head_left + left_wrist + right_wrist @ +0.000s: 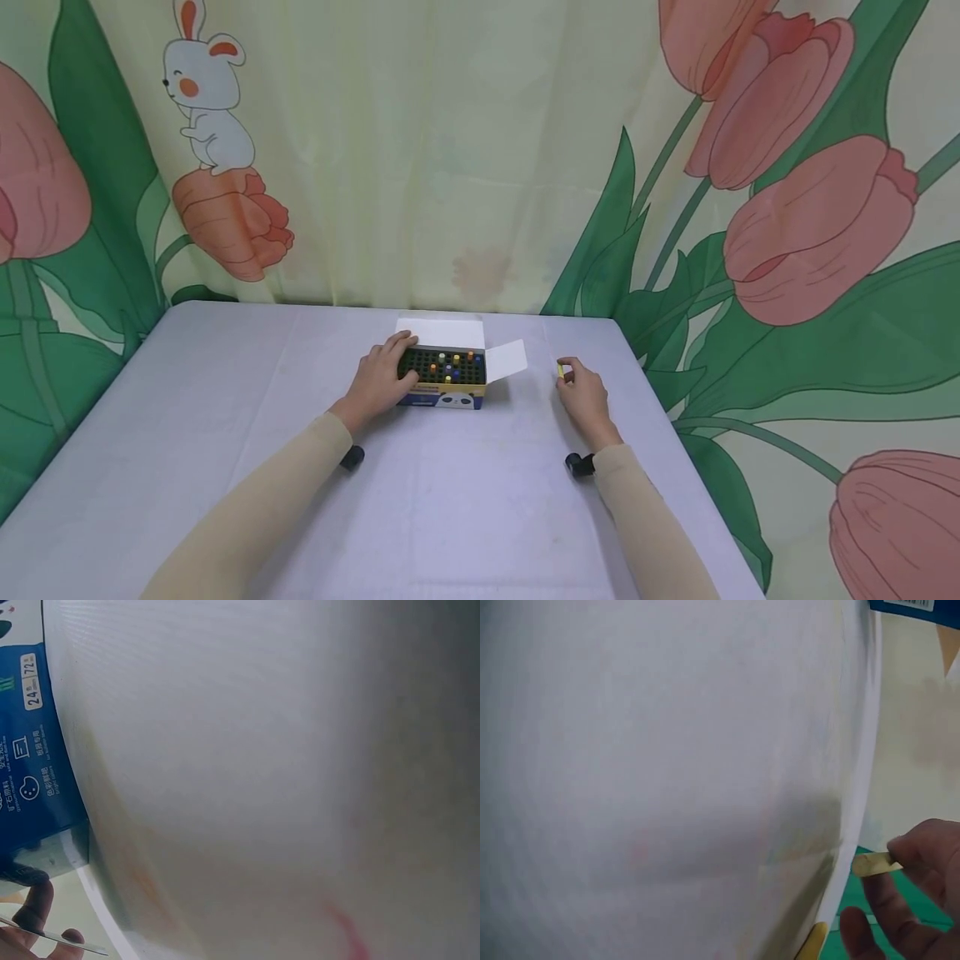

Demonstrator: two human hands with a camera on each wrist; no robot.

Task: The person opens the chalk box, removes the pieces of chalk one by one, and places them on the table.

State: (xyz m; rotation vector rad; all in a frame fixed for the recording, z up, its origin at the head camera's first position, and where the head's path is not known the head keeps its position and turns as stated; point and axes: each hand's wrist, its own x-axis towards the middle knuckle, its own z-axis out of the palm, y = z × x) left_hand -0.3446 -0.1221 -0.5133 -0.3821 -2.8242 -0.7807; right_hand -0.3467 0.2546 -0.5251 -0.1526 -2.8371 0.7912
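Observation:
A blue and yellow chalk box with a panda face stands open at the table's far side. Its dark holed insert carries several coloured chalk sticks, mostly towards the right. My left hand grips the box's left end, thumb at the front and fingers towards the back. Part of that end is covered by the hand. To the right of the box, my right hand pinches a yellow chalk stick between thumb and fingers. In the right wrist view the yellow chalk's round end faces the camera.
The box's white lid stands raised behind it, and a white side flap sticks out to the right. A white cloth covers the table. Behind the table's back edge hangs a curtain printed with tulips and a rabbit.

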